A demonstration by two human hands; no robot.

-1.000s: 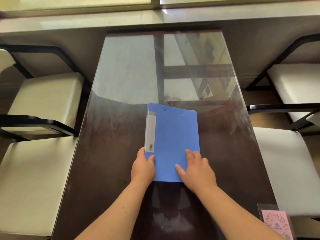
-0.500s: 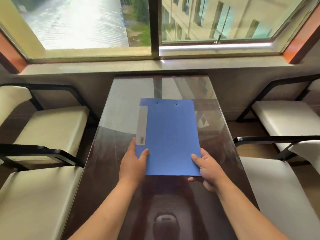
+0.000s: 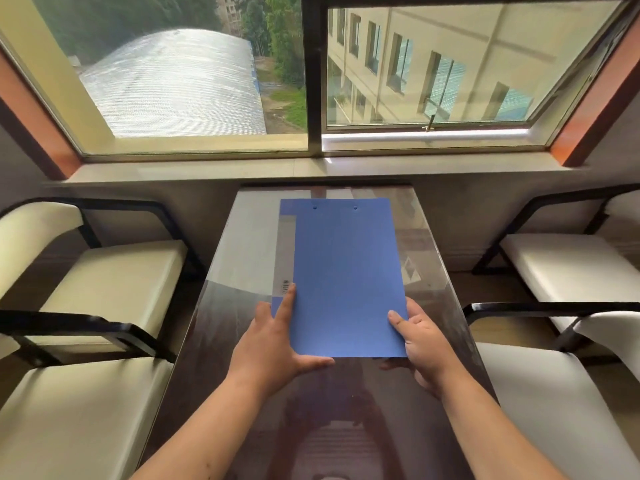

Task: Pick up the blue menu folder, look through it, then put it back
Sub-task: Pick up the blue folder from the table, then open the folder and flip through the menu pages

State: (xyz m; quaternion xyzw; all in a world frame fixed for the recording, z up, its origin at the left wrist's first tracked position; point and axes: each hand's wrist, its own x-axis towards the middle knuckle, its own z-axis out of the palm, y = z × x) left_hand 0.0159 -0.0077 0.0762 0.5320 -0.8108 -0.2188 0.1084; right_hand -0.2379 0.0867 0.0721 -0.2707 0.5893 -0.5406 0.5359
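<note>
I have the blue menu folder (image 3: 346, 275) up off the glass table (image 3: 221, 271), tipped toward me so I can read it. My left hand (image 3: 273, 344) holds the spine side, with 1 finger on the cover, I think to lift it. My right hand (image 3: 424, 337) grips the other corner, thumb on top. It is closed, so looking inside comes next.

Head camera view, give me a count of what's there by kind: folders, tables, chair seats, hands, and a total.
Blue menu folder: 1
Glass-topped table: 1
Cream chair seats: 4, two on the left, two on the right
Hands holding the folder: 2, left hand, right hand
Total: 8
</note>
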